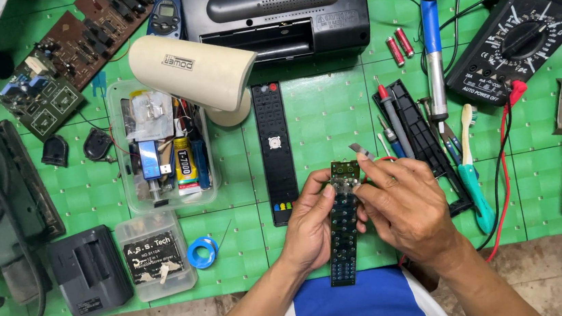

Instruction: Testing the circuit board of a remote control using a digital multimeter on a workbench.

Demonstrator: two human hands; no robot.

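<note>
Left hand has the circuit board in its grip, right hand pinching its top end.

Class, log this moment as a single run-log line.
left hand: holds circuit board | right hand: tweezers at board's top | remote case: on green mat

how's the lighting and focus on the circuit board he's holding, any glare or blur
Head view: light is even and soft, shadows faint; the long dark remote circuit board is sharp, with a bright glint at its top end between the left hand and right hand; the cream plastic lamp head looks bright, slightly washed.
</note>
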